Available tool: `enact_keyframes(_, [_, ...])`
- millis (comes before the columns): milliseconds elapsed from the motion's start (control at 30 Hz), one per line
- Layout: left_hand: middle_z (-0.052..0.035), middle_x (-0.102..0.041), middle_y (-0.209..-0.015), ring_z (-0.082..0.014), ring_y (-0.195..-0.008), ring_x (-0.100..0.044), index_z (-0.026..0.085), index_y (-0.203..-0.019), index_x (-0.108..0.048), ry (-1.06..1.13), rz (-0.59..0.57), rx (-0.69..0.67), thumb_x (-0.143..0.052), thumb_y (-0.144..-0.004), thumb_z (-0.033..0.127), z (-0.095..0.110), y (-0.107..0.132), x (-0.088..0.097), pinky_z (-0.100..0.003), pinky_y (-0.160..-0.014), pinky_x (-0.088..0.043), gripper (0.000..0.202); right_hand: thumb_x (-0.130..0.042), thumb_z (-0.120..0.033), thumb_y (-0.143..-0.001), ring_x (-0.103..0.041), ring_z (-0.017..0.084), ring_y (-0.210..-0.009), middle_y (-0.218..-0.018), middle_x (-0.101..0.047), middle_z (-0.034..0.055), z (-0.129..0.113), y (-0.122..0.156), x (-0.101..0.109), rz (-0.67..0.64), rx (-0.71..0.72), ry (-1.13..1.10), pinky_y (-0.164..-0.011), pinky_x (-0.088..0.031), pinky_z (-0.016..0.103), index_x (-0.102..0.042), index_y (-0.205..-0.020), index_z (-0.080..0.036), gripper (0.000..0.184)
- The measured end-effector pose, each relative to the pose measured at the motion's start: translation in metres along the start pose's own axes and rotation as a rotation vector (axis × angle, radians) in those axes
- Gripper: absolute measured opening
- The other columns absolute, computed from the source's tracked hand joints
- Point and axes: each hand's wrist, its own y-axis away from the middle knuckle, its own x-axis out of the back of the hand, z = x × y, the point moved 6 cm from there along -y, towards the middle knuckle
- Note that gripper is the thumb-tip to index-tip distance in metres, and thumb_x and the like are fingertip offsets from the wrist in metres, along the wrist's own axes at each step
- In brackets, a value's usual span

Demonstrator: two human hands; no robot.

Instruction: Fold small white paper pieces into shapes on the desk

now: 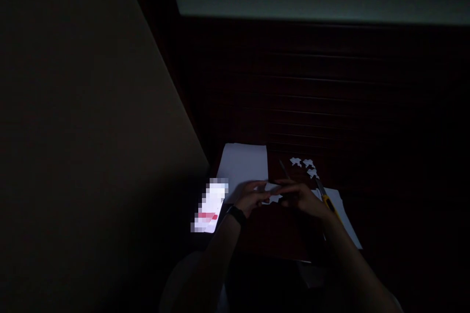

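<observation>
Between my two hands is a small piece of folded white paper (272, 199). My left hand (252, 197), with a dark band on its wrist, pinches the paper's left side. The fingers of my right hand (300, 197) close on its right side from above. Just behind my left hand lies a stack of white paper sheets (244, 161). Several small folded paper shapes (295, 162) rest on the dark table beyond my right hand. A yellow utility knife (328, 201) lies beside my right forearm, partly over more white sheets (343, 212).
A lit phone screen (211, 208), partly blurred out, stands at the left by my left wrist. A thin pen-like stick (283, 168) lies behind the hands. The dark table (279, 239) meets a plain wall (110, 107) at left and dark slatted panels behind. The room is dim.
</observation>
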Motion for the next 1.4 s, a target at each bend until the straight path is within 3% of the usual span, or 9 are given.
enact_keyframes(167, [-0.0049,-0.064,-0.075,-0.0112,-0.057,-0.058,0.014,-0.106,-0.059,0.000,-0.009,-0.034,-0.077,-0.059,0.027,-0.001,-0.017,-0.004,-0.020,-0.048,-0.037,0.051,-0.074,-0.025,-0.066,-0.051,0.025,-0.112,-0.120,-0.057,0.0061,0.019,-0.013,0.001,0.074,-0.017,-0.037,-0.096,-0.037,0.043,-0.073,-0.085,-0.025,0.019])
enact_keyframes(433, [-0.0083,-0.064,-0.093,-0.0139,-0.068,-0.060,0.020,-0.111,-0.057,-0.068,-0.096,-0.082,-0.068,-0.070,0.038,0.016,-0.016,-0.025,-0.020,-0.047,-0.038,0.046,-0.075,-0.029,-0.065,-0.049,0.026,-0.115,-0.129,-0.050,0.0031,0.018,-0.009,0.015,0.109,-0.037,-0.051,-0.097,-0.038,0.042,-0.073,-0.084,-0.029,0.018])
enact_keyframes(633, [-0.0058,-0.064,-0.088,-0.0120,-0.064,-0.057,0.020,-0.107,-0.059,-0.075,-0.120,-0.116,-0.065,-0.072,0.038,0.022,-0.019,-0.032,-0.020,-0.048,-0.038,0.040,-0.074,-0.028,-0.067,-0.048,0.027,-0.116,-0.129,-0.050,0.0002,0.021,-0.009,0.021,0.106,-0.024,-0.056,-0.098,-0.037,0.044,-0.073,-0.084,-0.031,0.018])
enact_keyframes(800, [-0.0042,-0.063,-0.077,-0.0100,-0.058,-0.054,0.015,-0.088,-0.066,-0.080,-0.134,-0.068,-0.065,-0.072,0.039,0.018,-0.025,-0.031,-0.020,-0.047,-0.038,0.029,-0.073,-0.026,-0.069,-0.047,0.026,-0.118,-0.131,-0.049,0.0013,0.028,-0.008,0.021,0.099,-0.063,-0.083,-0.100,-0.036,0.045,-0.071,-0.091,-0.031,0.023])
enact_keyframes(967, [-0.0037,-0.061,-0.070,-0.0091,-0.058,-0.055,0.013,-0.084,-0.067,0.033,-0.119,0.032,-0.068,-0.070,0.039,0.009,-0.029,-0.027,-0.019,-0.049,-0.037,0.029,-0.072,-0.027,-0.070,-0.049,0.026,-0.116,-0.125,-0.055,0.0030,0.029,-0.010,0.027,0.157,-0.059,-0.050,-0.100,-0.035,0.046,-0.070,-0.094,-0.030,0.025])
enact_keyframes(1400, [-0.0102,-0.068,-0.081,-0.0138,-0.067,-0.063,0.013,-0.093,-0.066,0.118,-0.120,0.141,-0.068,-0.068,0.043,0.008,-0.028,-0.027,-0.018,-0.046,-0.032,0.039,-0.060,-0.032,-0.081,-0.060,0.024,-0.100,-0.105,-0.067,0.0048,0.021,-0.014,0.022,0.217,-0.092,-0.134,-0.091,-0.043,0.041,-0.069,-0.096,-0.024,0.020])
